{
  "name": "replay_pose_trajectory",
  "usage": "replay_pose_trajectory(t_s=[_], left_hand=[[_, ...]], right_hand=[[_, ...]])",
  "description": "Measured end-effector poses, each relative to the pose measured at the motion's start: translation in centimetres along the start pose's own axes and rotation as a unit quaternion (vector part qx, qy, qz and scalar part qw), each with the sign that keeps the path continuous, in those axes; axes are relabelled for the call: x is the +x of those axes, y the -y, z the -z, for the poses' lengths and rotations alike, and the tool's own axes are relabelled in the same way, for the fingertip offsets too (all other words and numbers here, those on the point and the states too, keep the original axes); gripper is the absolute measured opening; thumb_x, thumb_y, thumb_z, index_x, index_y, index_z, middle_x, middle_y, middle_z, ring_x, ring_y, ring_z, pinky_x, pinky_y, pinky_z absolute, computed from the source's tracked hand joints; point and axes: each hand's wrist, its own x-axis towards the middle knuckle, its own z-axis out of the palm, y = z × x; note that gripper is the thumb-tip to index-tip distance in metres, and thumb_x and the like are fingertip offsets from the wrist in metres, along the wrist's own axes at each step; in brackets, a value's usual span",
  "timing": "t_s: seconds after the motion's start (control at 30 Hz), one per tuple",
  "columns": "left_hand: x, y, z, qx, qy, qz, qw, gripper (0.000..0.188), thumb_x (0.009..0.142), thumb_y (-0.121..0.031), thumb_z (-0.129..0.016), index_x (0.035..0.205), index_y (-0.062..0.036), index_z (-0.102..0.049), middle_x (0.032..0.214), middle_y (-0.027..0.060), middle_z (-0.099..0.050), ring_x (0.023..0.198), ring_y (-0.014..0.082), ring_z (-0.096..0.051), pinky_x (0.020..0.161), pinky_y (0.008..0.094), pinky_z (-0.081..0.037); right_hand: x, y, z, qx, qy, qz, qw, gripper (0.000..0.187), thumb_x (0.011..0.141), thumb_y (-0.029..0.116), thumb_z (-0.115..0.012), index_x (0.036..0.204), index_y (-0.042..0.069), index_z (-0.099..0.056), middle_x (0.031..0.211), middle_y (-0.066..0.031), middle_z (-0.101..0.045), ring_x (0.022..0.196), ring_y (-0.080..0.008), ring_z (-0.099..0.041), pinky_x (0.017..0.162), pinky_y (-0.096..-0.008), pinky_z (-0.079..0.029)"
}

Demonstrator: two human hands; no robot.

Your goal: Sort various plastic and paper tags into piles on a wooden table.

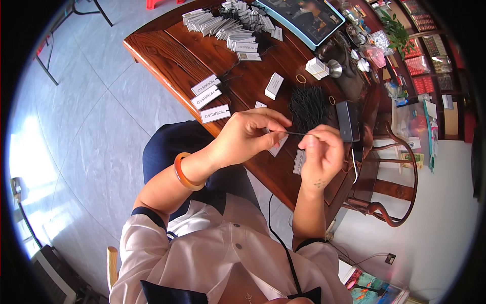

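A thin black cord [296,133] is stretched between my hands above the table's near side. My left hand [252,136] pinches one end between thumb and fingers. My right hand [322,154] is closed on the other end, with its fingertips near a dark bundle of black cords [308,106]. Beneath the hands lie white paper tags, one white tag [277,146] partly covered by my left fingers and another tag [298,162] beside my right hand. A small stack of white tags [274,86] sits just beyond. Three strung tags [206,97] lie toward the table's left edge.
A large pile of strung tags [228,31] covers the far left of the wooden table [167,55]. Behind are a tablet [283,15] with a light blue frame and a white card stack [317,69]. A dark box [348,121] and a wooden chair [397,190] stand on the right.
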Motion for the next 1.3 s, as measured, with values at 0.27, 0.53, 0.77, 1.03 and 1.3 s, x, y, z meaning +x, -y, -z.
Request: replay_pose_trajectory(t_s=[0.27,0.53,0.77,1.03,1.3], left_hand=[[0.6,-0.7,0.5,-0.256,0.022,0.236,0.937,0.022,0.094,-0.007,-0.054,0.109,0.0072,-0.064,0.098,0.0134,-0.066,0.078,0.0173,-0.067,0.067,0.0253,-0.057],[0.1,-0.4,0.3,-0.129,0.076,0.151,0.977,0.022,0.092,-0.005,-0.056,0.107,0.0079,-0.063,0.095,0.0111,-0.065,0.078,0.0153,-0.067,0.067,0.0252,-0.057],[0.1,-0.7,-0.1,-0.137,0.076,0.163,0.974,0.018,0.095,-0.009,-0.056,0.100,0.0068,-0.063,0.094,0.0095,-0.066,0.079,0.0153,-0.068,0.066,0.0261,-0.058],[0.1,-1.1,0.2,-0.106,0.060,0.209,0.970,0.020,0.097,-0.014,-0.055,0.097,0.0046,-0.063,0.086,0.0079,-0.067,0.075,0.0138,-0.068,0.063,0.0246,-0.057],[-0.2,-1.7,0.4,-0.026,0.077,0.229,0.970,0.016,0.095,-0.013,-0.058,0.093,0.0013,-0.065,0.082,0.0060,-0.066,0.069,0.0097,-0.065,0.053,0.0210,-0.050]], right_hand=[[0.1,-0.4,-0.2,0.153,-0.005,-0.066,0.986,0.013,0.091,-0.004,-0.055,0.103,-0.001,-0.051,0.096,-0.0116,-0.054,0.071,-0.0111,-0.056,0.066,-0.0240,-0.048],[-0.1,-0.5,-0.3,0.259,0.026,-0.157,0.953,0.010,0.093,0.000,-0.056,0.102,0.000,-0.054,0.105,-0.0177,-0.062,0.070,-0.0101,-0.055,0.065,-0.0231,-0.048],[-0.1,-0.7,0.0,0.298,0.027,-0.197,0.934,0.017,0.090,0.001,-0.061,0.107,0.001,-0.057,0.111,-0.0186,-0.062,0.069,-0.0097,-0.055,0.064,-0.0227,-0.048],[0.0,-1.4,-0.2,0.127,0.137,-0.079,0.979,0.021,0.077,-0.006,-0.074,0.096,-0.001,-0.067,0.106,-0.0124,-0.063,0.086,-0.0145,-0.063,0.065,-0.0238,-0.052],[0.4,-0.3,0.6,0.079,0.148,-0.102,0.981,0.009,0.082,-0.004,-0.070,0.091,-0.003,-0.067,0.095,-0.0106,-0.066,0.080,-0.0137,-0.064,0.063,-0.0232,-0.053]])
